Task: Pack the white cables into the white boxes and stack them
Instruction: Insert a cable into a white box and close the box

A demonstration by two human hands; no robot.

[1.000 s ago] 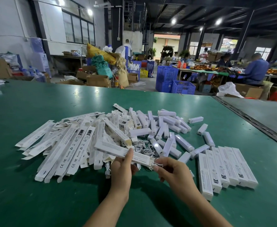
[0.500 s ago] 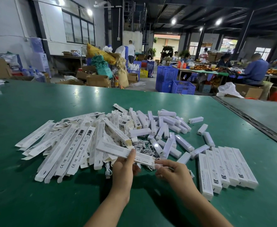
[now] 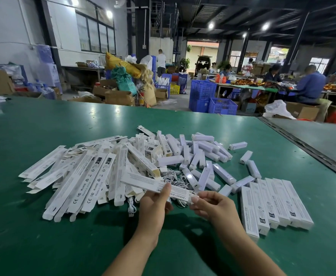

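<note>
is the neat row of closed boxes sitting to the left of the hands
No, the row of closed boxes lies side by side on the table to the right of the right hand.

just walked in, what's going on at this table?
A person is packing. The left hand grips a long white cardboard box by its middle; the right hand pinches its near end. Tangled white cables lie beneath on the green table, flat white boxes heaped left, a row of closed white boxes right.

- One head-worn wide-angle view looks forward and down across the flat green-topped work table (image 3: pixel 43 226).
- It sits close over the table's near end; the dim workshop hall (image 3: pixel 222 20) fills the upper part.
</note>
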